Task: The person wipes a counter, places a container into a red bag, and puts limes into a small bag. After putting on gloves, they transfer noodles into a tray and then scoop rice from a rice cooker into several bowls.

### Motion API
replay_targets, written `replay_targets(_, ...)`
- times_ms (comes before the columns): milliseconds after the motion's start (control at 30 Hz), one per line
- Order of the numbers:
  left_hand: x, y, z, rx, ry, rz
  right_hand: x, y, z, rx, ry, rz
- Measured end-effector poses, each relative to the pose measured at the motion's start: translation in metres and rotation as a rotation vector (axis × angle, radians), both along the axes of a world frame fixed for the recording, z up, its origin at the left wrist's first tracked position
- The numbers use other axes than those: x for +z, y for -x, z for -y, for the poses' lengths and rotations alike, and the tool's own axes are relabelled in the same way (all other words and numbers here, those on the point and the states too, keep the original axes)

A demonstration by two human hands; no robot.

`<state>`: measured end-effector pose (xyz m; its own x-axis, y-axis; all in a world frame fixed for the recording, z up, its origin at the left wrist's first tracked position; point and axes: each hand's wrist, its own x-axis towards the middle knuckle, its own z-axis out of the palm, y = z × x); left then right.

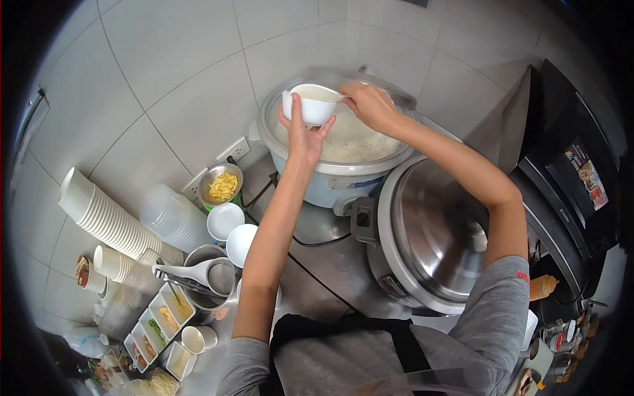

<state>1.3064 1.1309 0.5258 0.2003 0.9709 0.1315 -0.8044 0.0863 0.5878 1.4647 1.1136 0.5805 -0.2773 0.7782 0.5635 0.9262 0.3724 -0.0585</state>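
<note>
Over the rice cooker, my left hand (305, 137) holds a small white bowl (309, 112), fingers and thumb around its sides. My right hand (368, 104) is closed on a white utensil, perhaps a rice paddle; its far end is hidden at the bowl's rim. Beneath both hands stands the pale blue rice cooker (314, 181), uncovered, with white rice (353, 145) inside. A translucent lid is tipped up behind it. What lies inside the bowl is not clear.
A larger lidded cooker (439, 231) stands close under my right arm. To the left are stacked paper cups (109, 211), clear plastic bowls (172, 218), a metal bowl of yellow shreds (222, 187) and a topping tray (158, 323). A black appliance (568, 178) stands at right.
</note>
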Motion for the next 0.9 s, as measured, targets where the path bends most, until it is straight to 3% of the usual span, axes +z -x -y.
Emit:
replay_targets(100,-0.007,0.011,-0.005,-0.115,0.017,0.052,0.027,-0.010,0.001,0.018,-0.208,0.191)
replay_targets(200,-0.005,0.028,-0.006,-0.167,0.004,0.010,0.047,-0.010,-0.002,0.133,-0.230,0.178)
replay_targets(300,-0.005,0.042,-0.009,-0.171,-0.032,-0.079,0.036,0.003,-0.010,0.194,-0.099,0.192)
replay_targets(400,-0.001,0.064,-0.014,-0.126,-0.010,-0.192,0.047,-0.002,-0.033,-0.034,0.153,-0.071)
replay_targets(500,0.000,0.084,-0.013,-0.113,0.044,-0.216,-0.001,-0.012,-0.087,-0.212,0.392,0.098)
replay_targets(567,0.005,0.091,-0.009,-0.127,0.045,-0.190,-0.050,-0.007,-0.100,-0.276,0.329,0.284)
replay_targets(633,0.006,0.092,-0.006,-0.137,0.045,-0.177,-0.087,0.001,-0.111,-0.218,0.085,0.308)
replay_targets(900,0.003,0.107,0.000,-0.170,0.036,-0.160,-0.083,0.047,-0.087,0.105,0.377,0.476)
